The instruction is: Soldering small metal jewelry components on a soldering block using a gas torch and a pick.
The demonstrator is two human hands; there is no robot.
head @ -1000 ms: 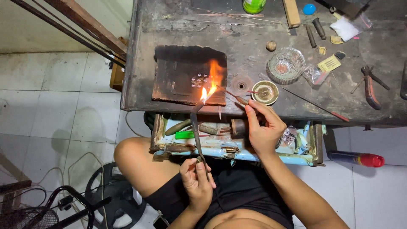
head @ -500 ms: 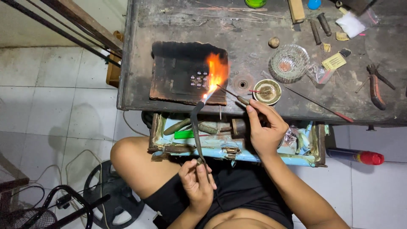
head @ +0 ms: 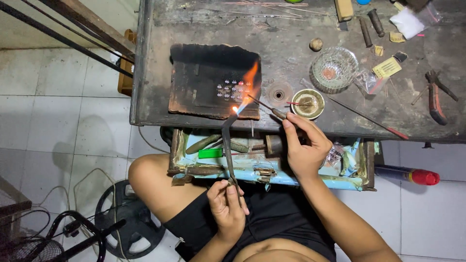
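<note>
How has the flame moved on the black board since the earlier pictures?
Yes. The flame now sits higher on the charred board, reaching over the small pieces; earlier it burned at the board's near right corner. The left hand holds the torch.

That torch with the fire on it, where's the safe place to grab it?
Grab the torch at its bottom end, the end closest to the body, where the left hand pinches it. Come from below, on the lap side. It is a long thin pipe, and its bent tip spits flame up over the black board, so the low end sits farthest from the fire.
</note>
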